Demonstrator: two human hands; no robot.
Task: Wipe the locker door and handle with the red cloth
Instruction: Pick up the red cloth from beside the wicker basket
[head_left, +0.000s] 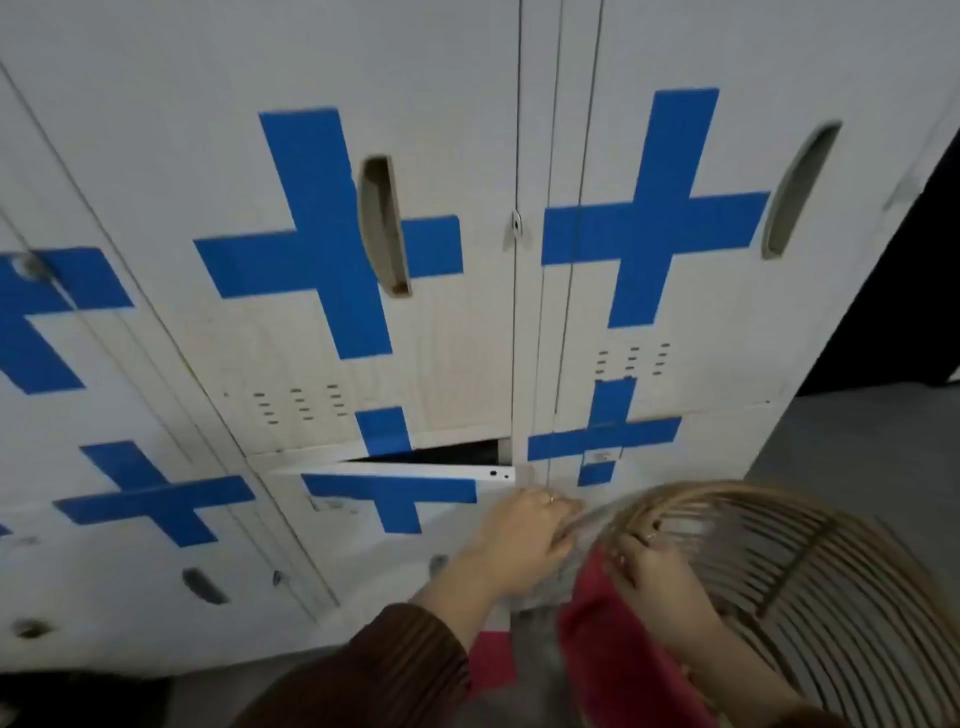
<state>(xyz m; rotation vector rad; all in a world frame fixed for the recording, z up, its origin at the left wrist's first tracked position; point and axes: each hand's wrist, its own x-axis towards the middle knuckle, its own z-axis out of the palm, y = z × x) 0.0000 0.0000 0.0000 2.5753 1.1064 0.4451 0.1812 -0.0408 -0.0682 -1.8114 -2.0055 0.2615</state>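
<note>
White lockers marked with blue tape crosses fill the view. One low locker door (395, 475) stands slightly ajar, with a dark gap above it. An upper door has a recessed handle (383, 226). The red cloth (610, 649) hangs between my forearms, under the rim of a wicker basket (810, 577). My left hand (522, 543) reaches to the basket's left rim with its fingers bent over it; the area is blurred. My right hand (657, 577) curls its fingers over the basket rim, and the red cloth lies right beneath its palm.
A second recessed handle (800, 189) sits on the upper right door. Small slot handles (205, 586) mark the bottom lockers at left. Grey floor (857, 436) and a dark opening lie to the right of the locker block.
</note>
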